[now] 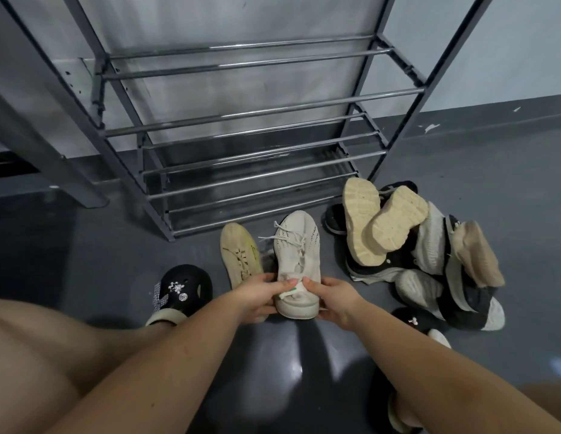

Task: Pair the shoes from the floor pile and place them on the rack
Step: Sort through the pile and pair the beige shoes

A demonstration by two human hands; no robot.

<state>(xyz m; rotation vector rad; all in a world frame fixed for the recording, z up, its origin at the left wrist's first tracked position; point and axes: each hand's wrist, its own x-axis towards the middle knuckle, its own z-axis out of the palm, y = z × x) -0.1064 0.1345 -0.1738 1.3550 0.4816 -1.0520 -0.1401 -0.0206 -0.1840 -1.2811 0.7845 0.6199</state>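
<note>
A cream knit sneaker [297,255] with white laces stands upright on the grey floor in front of the rack, toe pointing away. My left hand [259,297] and my right hand [334,300] both grip its heel end, thumbs on the collar. Beside it on the left lies its mate [240,253], turned sole-up with a yellowish sole. The metal shoe rack [241,120] stands against the wall with bare chrome bars on every tier. A pile of shoes [423,245] sits to the right, with two tan soles on top.
My feet wear black clogs with charms, one at the left [179,286] and one at the right [414,321]. A grey metal leg [54,158] slants down at the far left. The grey wall runs behind the rack.
</note>
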